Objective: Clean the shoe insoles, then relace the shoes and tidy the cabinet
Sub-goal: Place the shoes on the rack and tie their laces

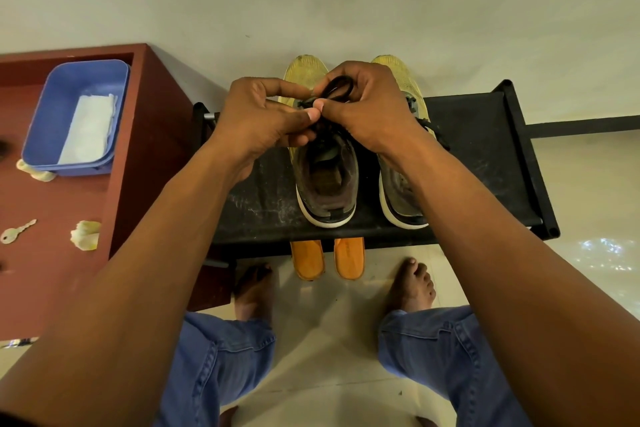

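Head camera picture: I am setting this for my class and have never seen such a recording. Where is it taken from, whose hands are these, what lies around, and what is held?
One camera, worn on a person's head, looks down at their own bare hands; no machine is involved. The left hand and right hand both pinch a dark shoelace above the left shoe of a yellow pair; the right shoe stands beside it on a black rack. Two orange insoles stick out beneath. On the red cabinet sit a blue tub holding a white cloth, and a key.
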Available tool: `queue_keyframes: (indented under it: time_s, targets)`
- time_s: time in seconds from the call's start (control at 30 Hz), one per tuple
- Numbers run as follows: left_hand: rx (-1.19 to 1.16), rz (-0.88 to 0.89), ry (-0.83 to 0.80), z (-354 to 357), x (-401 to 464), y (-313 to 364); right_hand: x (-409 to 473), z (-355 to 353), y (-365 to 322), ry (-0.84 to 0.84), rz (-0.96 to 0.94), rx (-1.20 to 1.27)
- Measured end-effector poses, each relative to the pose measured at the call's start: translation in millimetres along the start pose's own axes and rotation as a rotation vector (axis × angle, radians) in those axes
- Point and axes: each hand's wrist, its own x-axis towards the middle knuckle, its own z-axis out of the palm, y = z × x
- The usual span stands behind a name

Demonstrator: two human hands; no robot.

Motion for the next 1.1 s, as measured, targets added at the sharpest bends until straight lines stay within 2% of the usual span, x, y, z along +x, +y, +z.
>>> queue_keyframes:
  time_s: [0.2, 0.4, 0.5, 0.63, 0.9, 1.1]
  targets:
    - [0.095, 0.048, 0.031, 4.0, 0.6, -2.1, 0.6, -3.5, -1.7, -0.003, 0.007, -0.030]
    - [0.470, 0.257, 0.159, 3.0, 7.0, -12.0, 1.2, -4.8, 0.8, 0.010, 0.010, -0.133]
    - [0.583, 0.324, 0.212, 5.7, 5.9, -10.6, 1.9, -5.4, 3.3, 0.011, -0.008, -0.168]
    - [0.616, 0.380, 0.197, 9.3, 5.9, -12.4, 2.3, -6.7, 3.4, 0.010, -0.013, -0.177]
    - [0.712, 0.423, 0.291, 17.7, 2.5, -18.9, -1.1, -8.7, -5.0, -0.074, 0.015, -0.093]
    - [0.498, 0.334, 0.252, 22.7, 0.6, -15.6, 1.1, -13.5, -3.1, -0.088, -0.015, -0.130]
